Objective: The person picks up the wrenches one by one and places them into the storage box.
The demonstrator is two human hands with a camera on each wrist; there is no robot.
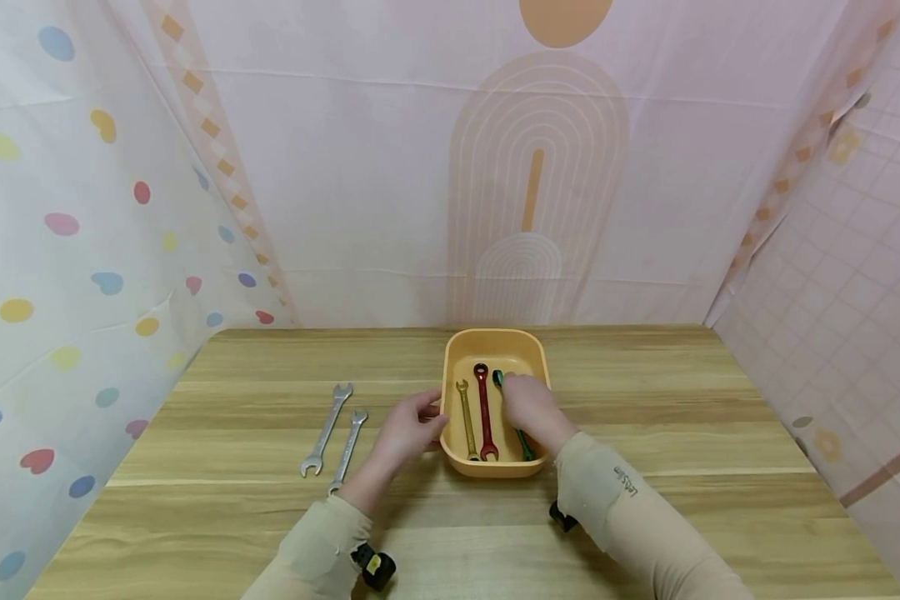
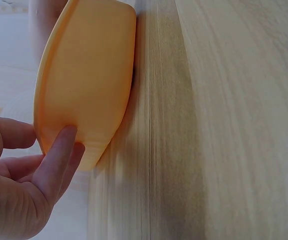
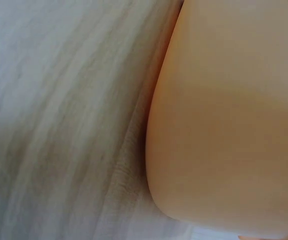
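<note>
An orange tray stands in the middle of the wooden table and holds three wrenches lying lengthwise: a yellow wrench, a red wrench and a green wrench. My right hand is inside the tray, its fingers curled down round the green wrench's shaft, whose ends stick out on either side. My left hand holds the tray's left wall; in the left wrist view the thumb and a finger of the left hand pinch the tray near its rim. The right wrist view shows only the tray's outer wall.
Two silver wrenches, a longer one and a shorter one, lie side by side on the table left of the tray. Patterned cloth walls close in the back and both sides.
</note>
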